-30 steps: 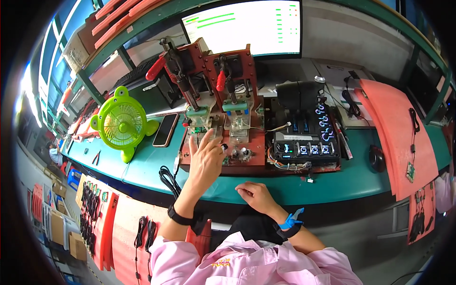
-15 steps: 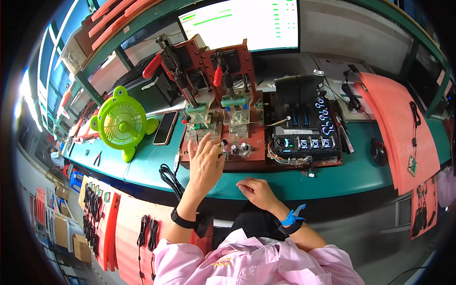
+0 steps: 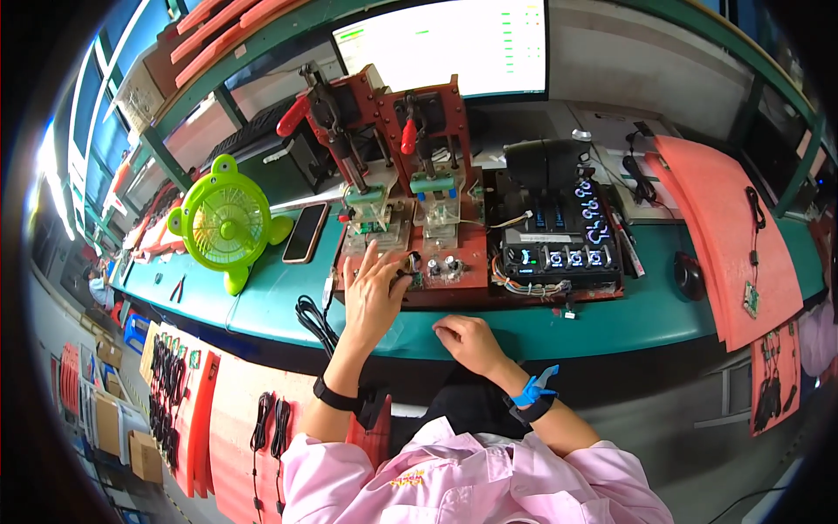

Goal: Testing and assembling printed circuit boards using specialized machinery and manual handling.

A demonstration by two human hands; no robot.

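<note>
My left hand [image 3: 372, 301] is over the front left of a red test fixture [image 3: 471, 253], palm down with its fingers spread. Its thumb and fingertips are near the knobs [image 3: 449, 265] on the fixture's front, and nothing shows in its grip. Above the fingertips, a small green circuit board [image 3: 362, 227] sits in the left clear holder, under a toggle clamp with a red handle [image 3: 294, 116]. A second clamp with a red handle [image 3: 408, 137] stands to its right. My right hand [image 3: 472, 343] rests at the bench's front edge, fingers curled in with nothing visible in them.
A black meter unit [image 3: 559, 253] with lit displays stands right of the fixture. Left are a phone [image 3: 306, 233], a green frog-shaped fan [image 3: 226, 229] and a coiled black cable [image 3: 314, 323]. A mouse [image 3: 690, 277] and pink foam sheets [image 3: 729, 227] lie right. A monitor [image 3: 454, 44] glows behind.
The long green bar on the monitor has become a short one. The view has shifted slightly. Both hands stay in nearly the same places, the left one still over the fixture's front.
</note>
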